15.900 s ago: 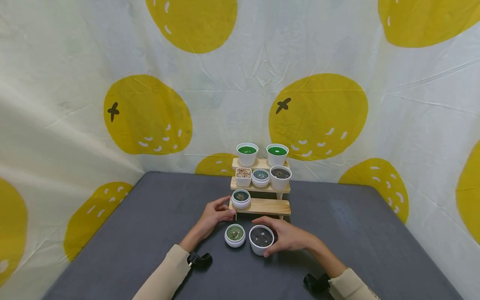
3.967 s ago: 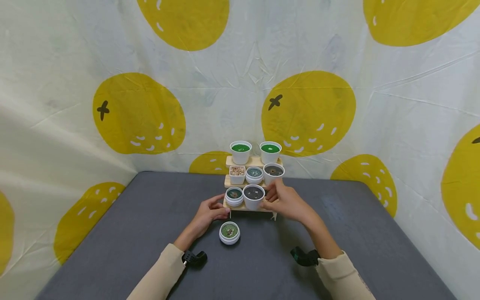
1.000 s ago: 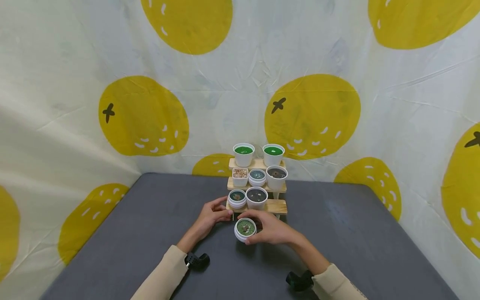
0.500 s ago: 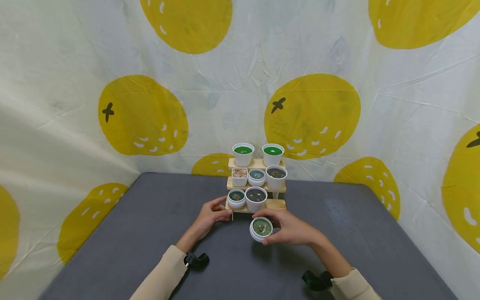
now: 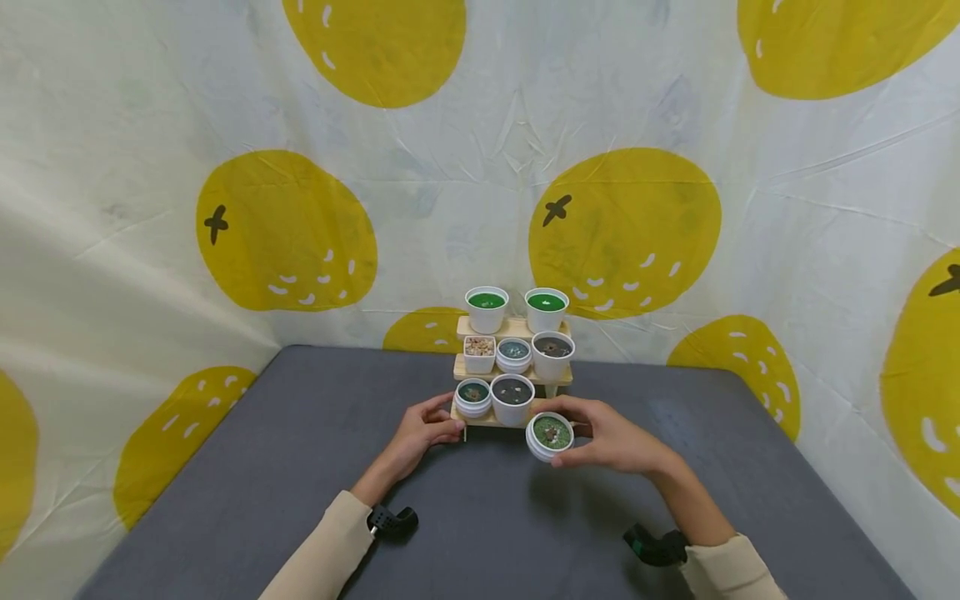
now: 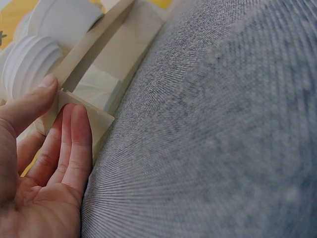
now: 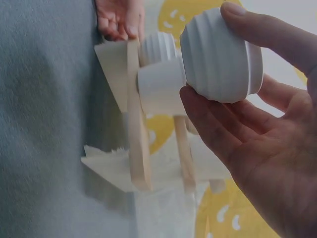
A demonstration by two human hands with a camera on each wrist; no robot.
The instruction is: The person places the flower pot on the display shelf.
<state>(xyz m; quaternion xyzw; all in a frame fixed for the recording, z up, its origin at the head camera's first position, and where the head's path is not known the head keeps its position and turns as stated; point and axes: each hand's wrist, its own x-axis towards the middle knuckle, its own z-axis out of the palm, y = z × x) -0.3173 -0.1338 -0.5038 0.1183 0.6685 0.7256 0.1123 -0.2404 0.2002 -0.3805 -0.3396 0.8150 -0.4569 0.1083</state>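
Note:
My right hand [image 5: 618, 440] grips a small white ribbed pot [image 5: 550, 435] with green, grainy contents, between thumb and fingers. It hangs above the table at the right front of the three-tier wooden stand [image 5: 517, 327]. In the right wrist view, the ribbed pot [image 7: 218, 57] is close to a smooth white cup [image 7: 161, 87] on the lowest shelf. My left hand [image 5: 417, 433] holds the stand's lower left end. The left wrist view has its thumb on the shelf edge and fingers against the pale side leg [image 6: 99, 119].
The lowest shelf bears a ribbed pot [image 5: 473, 400] and a cup with dark contents [image 5: 513, 400]. Several more white containers, including a square one [image 5: 480, 357], fill the upper tiers. A patterned curtain [image 5: 450, 208] hangs behind the grey table [image 5: 300, 467].
Earlier, my right hand set the dark-filled cup on the lowest shelf. It then took the green-filled pot from the table and moved it right and up. My left hand stays put.

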